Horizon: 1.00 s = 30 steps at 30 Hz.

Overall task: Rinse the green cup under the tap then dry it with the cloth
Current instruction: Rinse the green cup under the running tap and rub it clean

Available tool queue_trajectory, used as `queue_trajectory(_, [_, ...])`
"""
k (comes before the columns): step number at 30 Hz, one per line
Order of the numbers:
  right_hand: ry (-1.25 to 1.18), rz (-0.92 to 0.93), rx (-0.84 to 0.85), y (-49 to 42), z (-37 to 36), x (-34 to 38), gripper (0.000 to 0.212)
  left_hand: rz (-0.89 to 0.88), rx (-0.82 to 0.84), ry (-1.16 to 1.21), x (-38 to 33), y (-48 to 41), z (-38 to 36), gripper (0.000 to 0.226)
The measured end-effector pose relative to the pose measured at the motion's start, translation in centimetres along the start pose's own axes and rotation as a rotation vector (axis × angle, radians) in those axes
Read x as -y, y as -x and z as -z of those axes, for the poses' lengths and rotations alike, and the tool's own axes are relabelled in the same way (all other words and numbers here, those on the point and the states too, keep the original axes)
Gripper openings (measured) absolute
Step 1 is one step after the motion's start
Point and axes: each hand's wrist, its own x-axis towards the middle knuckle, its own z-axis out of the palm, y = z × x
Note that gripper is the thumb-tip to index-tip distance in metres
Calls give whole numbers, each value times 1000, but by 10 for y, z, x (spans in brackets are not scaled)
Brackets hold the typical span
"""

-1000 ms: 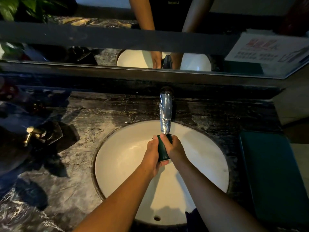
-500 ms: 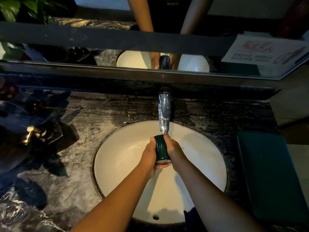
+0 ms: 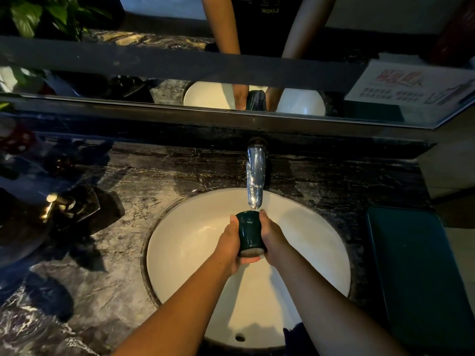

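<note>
Spanning the whole lower view, dark marble table (image 3: 133,253) w/ pale veining carries a round white sink (image 3: 185,253) set flush into it, centre. Drain/overflow hole shows near the sink's front edge. Above the table, a mirror (image 3: 154,91) w/ dark frame bar runs left to right; it reflects the sink, both forearms & the cup. Right of the sink, lying flat on the table: large dark-teal rectangular tray (image 3: 416,273), well apart from the hands. Far left: leafy plant (image 3: 38,14) at top corner; below it a dark object w/ brass-coloured fitting (image 3: 55,201), too dim to identify. Upper right: printed card (image 3: 401,86) w/ red & dark text, unreadable. Chrome tap (image 3: 255,176) rises from the table behind the sink, spout reaching fwd over the bowl; whether water is flowing cannot be told. Dark cloth (image 3: 295,335) shows partly at the sink's front edge, beside the right forearm.

Both forearms reach in from bottom of view to sink centre. Left hand (image 3: 228,242) & right hand (image 3: 273,237) are closed on the green cup (image 3: 249,232) from opposite sides, palms facing each other, left fingers curling under its near end. Cup sits just below the tap's spout tip, above the bowl, tilted w/ its pale unglazed base toward the camera & far end toward the spout. Glaze looks glossy dark green.
</note>
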Motion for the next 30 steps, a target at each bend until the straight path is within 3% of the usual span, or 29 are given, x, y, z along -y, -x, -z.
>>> queue_trajectory(4, [98,79,-5,-3,-4,-2,60,-108,-139,-173,-4,-4,-7,54])
queue_trajectory(9, [225,167,-29,-6,-6,0,59,-144,-121,-252,-8,0,-16,60])
queue_trajectory(15, [-93,15,47,2,0,4,40,-75,-79,-153,-9,-5,-9,62])
queue_trajectory(19, [-51,45,46,4,-1,1,41,-28,-44,-75,-5,-2,-5,59])
queue_trajectory(20, [1,81,42,6,-2,0,46,-30,-63,-107,-5,-1,-7,58])
queue_trajectory(23, [72,146,19,-1,-2,-7,86,-39,-117,-198,-10,-1,-11,60])
queue_trajectory(24, [81,167,15,1,-2,-8,86,-38,-122,-216,-12,0,-13,60])
queue_trajectory(28, [153,215,10,4,-2,1,47,-86,-117,-208,-8,1,-16,65])
queue_trajectory(30, [119,178,17,0,0,3,38,-78,-101,-167,-6,1,-14,65])
